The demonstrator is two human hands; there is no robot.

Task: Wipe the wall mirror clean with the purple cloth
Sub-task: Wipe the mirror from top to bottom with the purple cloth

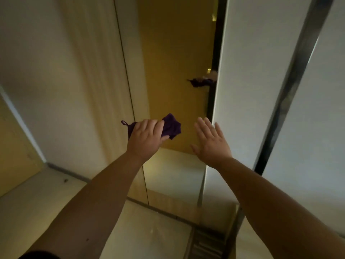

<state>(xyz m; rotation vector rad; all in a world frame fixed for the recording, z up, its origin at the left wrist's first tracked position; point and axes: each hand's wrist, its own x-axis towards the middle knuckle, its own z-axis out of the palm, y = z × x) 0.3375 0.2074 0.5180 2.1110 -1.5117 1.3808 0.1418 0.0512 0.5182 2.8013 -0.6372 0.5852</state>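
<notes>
A tall wall mirror [173, 53] fills the middle of the view, between a thin dark line on its left and a white panel on its right. My left hand [146, 138] is raised in front of its lower part, shut on a bunched purple cloth [172, 127] with a small hanging loop at its left end. My right hand [211, 143] is held up beside it, flat, fingers apart, holding nothing. A small reflection of the purple cloth [200, 82] shows higher in the mirror near its right edge.
A cream wall panel [74, 81] stands left of the mirror. White panels [252, 71] with a dark vertical strip [291, 81] stand on the right. A wooden door [13, 146] is at far left. Pale floor [46, 193] lies below.
</notes>
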